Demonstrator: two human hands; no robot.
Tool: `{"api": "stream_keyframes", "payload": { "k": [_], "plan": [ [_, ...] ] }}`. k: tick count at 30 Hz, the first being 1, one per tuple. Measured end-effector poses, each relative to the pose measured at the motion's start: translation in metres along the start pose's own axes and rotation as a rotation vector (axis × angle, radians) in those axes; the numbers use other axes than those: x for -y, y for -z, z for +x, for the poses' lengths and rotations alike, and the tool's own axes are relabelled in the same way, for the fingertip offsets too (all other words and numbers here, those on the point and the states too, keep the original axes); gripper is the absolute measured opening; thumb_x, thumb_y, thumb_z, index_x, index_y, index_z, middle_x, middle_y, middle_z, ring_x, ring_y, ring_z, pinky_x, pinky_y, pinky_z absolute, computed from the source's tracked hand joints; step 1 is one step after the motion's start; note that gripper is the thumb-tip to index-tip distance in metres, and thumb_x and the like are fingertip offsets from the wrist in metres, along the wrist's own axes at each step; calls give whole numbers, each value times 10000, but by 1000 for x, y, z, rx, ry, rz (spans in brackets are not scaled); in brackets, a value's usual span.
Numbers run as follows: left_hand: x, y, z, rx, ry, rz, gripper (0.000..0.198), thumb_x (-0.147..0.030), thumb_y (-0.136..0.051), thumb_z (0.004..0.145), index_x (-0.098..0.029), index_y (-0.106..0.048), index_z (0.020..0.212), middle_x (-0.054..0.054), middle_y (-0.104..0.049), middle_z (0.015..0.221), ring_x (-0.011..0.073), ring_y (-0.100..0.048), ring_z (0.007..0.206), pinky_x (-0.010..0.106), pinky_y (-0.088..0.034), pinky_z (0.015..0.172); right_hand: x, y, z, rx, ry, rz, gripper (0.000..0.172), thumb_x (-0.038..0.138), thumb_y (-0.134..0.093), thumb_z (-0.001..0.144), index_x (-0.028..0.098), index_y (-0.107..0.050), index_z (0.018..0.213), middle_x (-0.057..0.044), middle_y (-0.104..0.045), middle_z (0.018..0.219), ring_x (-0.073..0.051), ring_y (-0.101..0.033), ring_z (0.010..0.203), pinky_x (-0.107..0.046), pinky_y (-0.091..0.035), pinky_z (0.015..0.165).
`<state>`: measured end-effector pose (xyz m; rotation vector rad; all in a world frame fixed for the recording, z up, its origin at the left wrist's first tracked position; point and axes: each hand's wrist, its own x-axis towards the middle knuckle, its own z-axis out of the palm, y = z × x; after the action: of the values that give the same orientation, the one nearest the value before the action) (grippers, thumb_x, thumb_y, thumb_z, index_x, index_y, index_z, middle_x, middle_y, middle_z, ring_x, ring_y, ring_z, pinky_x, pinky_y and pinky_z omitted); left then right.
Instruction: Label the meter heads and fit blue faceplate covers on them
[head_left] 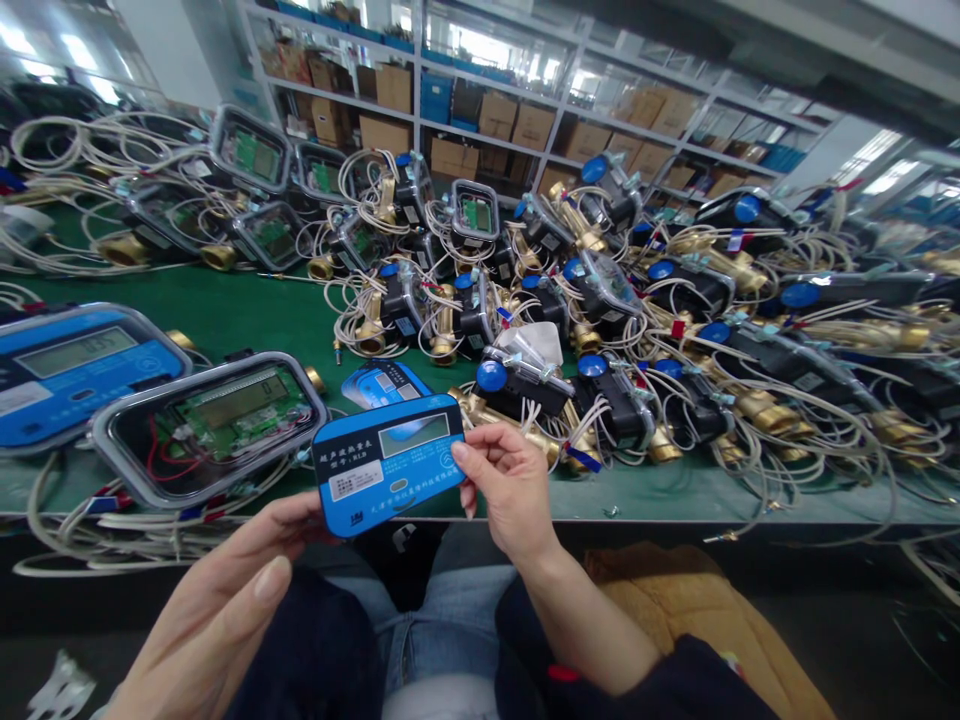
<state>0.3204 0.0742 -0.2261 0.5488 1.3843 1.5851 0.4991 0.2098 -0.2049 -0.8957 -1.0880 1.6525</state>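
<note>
In front of me is a blue meter faceplate [390, 465] with a display window and white lettering, tilted up. My right hand [510, 480] pinches its right end between thumb and fingers. Behind its lower left corner reach the outstretched fingers of my left hand [240, 590], the thumb standing apart from the plate. Just beyond lies a small stack of similar blue faceplates [386, 382]. Left of it a meter housing [210, 425] with a clear cover shows its green circuit board, wires and display. Another meter [75, 370], with a blue faceplate fitted, sits farther left.
Many meters with brass pipe bodies [442, 345], blue caps and coiled white cables crowd the green bench [247, 310]. Cables [135, 545] hang over the front edge at left. Shelves with cardboard boxes [499, 115] stand behind. A tan cloth-like item [697, 620] lies at lower right.
</note>
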Motion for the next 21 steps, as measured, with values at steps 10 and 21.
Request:
{"api": "stream_keyframes", "payload": {
  "k": [10,21],
  "plan": [
    [-5,-8,1,-109,27,9,417,-467,-858,546,-297,-773,918,55,-754,941,251,-692,933,244,-588,813,-2,-1,0,-5,-19,-3,227,307,-783,686,167,-617,752,63,-593,494,-57,-497,324,-114,-386,281],
    [2,-15,9,-366,-73,127,435,-498,-897,466,-275,-738,804,-48,-746,803,93,-687,745,89,-513,764,-6,-10,-5,-8,-17,-68,200,299,-750,708,166,-608,755,69,-574,494,-54,-498,342,-120,-400,311]
  ]
}}
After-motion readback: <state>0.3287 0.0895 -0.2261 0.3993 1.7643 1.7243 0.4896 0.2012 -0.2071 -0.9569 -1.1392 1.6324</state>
